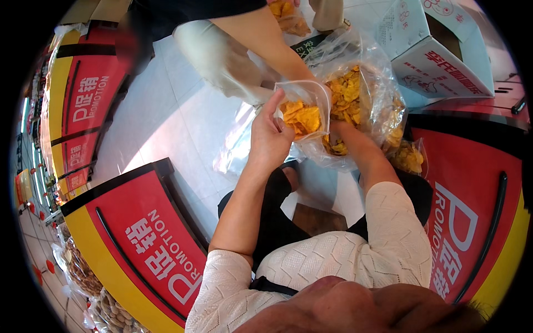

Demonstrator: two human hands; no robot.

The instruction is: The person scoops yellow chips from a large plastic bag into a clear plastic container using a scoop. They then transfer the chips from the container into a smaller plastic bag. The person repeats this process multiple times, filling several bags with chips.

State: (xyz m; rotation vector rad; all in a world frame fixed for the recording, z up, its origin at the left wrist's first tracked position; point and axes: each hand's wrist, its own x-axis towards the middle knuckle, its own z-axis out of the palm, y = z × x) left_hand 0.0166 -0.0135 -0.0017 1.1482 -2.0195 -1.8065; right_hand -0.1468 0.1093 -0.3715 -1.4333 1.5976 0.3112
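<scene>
My left hand grips the left edge of a small clear plastic bag with orange-yellow chips inside; its mouth stands open. My right hand reaches among yellow chips in a large clear plastic bag, just right of the small one. Its fingers are mostly hidden, so I cannot tell whether they hold chips. Another person's forearm reaches down from above towards the large bag, and that hand is hidden behind the small bag.
A white printed cardboard box stands at the upper right. A filled bag of chips lies beside the large bag, another at the top. Red promotion stands flank me. Clear plastic lies left of my left hand.
</scene>
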